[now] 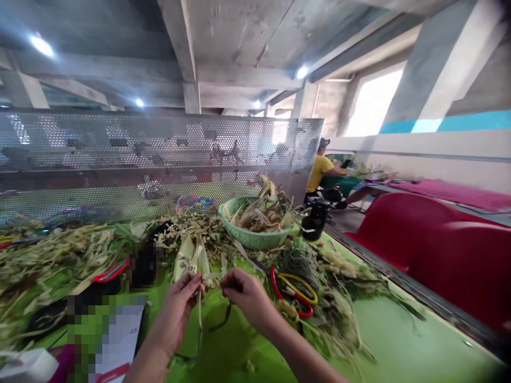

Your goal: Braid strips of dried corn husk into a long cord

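Observation:
My left hand is closed in a pinch on a pale corn husk bundle whose broad leaves point away from me. A thin strip hangs below its fingers. My right hand, just to the right, is also closed; its fingertips pinch a thin dark cord that dangles above the green table. Between the two hands a pale wisp of husk shows. Beside my right hand lie scissors with red and yellow handles, against a tangle of grey-green cord.
A light green basket of dry husks stands behind the hands. Husk scraps spread over the left and back of the table. A black container, red chairs and a perforated metal screen surround it. A person in yellow sits farther off.

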A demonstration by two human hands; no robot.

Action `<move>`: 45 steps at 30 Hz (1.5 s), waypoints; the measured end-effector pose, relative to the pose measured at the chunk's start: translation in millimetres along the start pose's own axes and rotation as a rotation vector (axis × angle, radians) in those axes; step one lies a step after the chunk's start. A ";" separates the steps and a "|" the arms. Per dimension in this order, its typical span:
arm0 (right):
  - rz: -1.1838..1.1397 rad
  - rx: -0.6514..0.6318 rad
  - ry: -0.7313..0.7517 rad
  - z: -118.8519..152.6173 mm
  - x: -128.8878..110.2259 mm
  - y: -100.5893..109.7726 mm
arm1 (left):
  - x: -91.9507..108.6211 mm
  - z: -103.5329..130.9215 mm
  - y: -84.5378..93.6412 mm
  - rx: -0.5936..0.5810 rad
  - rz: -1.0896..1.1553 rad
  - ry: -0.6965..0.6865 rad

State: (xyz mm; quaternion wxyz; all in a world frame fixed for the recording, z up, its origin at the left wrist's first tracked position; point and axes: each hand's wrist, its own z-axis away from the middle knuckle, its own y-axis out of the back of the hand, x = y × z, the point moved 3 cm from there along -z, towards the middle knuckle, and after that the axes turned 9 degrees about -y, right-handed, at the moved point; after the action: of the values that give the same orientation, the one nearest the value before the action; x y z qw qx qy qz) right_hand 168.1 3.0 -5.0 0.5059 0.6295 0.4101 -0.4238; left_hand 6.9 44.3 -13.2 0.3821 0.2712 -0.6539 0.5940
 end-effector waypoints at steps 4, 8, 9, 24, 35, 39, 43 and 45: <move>0.021 0.102 0.039 2.6 -8.2 7.8 | 5.1 -4.3 8.9 0.082 -0.093 -0.078; 0.048 0.076 0.083 7.1 -17.5 4.6 | 9.5 -7.5 15.3 0.152 -0.286 -0.194; 0.063 0.034 0.083 8.0 -18.7 1.7 | 9.4 -7.6 14.8 0.155 -0.315 -0.206; 0.157 -0.127 0.036 9.0 -14.6 -14.1 | 10.4 -6.1 8.8 0.114 -0.152 -0.163; 0.372 -0.216 0.200 13.2 -18.3 -23.5 | 6.9 -2.0 1.2 0.027 -0.198 -0.157; 0.465 -0.245 0.233 18.9 -23.2 -25.9 | 5.2 -2.9 2.2 -0.002 -0.187 -0.143; 0.346 -0.072 0.256 20.5 -32.7 -11.4 | 5.4 -3.9 4.1 -0.027 -0.265 -0.145; 0.286 0.105 0.273 19.1 -35.4 0.2 | 5.0 -2.5 2.1 -0.075 -0.329 -0.125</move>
State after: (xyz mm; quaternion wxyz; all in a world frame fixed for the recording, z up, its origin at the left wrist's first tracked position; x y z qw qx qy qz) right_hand 155.2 -18.9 26.2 0.4672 0.7584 0.3586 -0.2792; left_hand 2.9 47.6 -10.3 0.4424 0.3965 -0.6450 0.4806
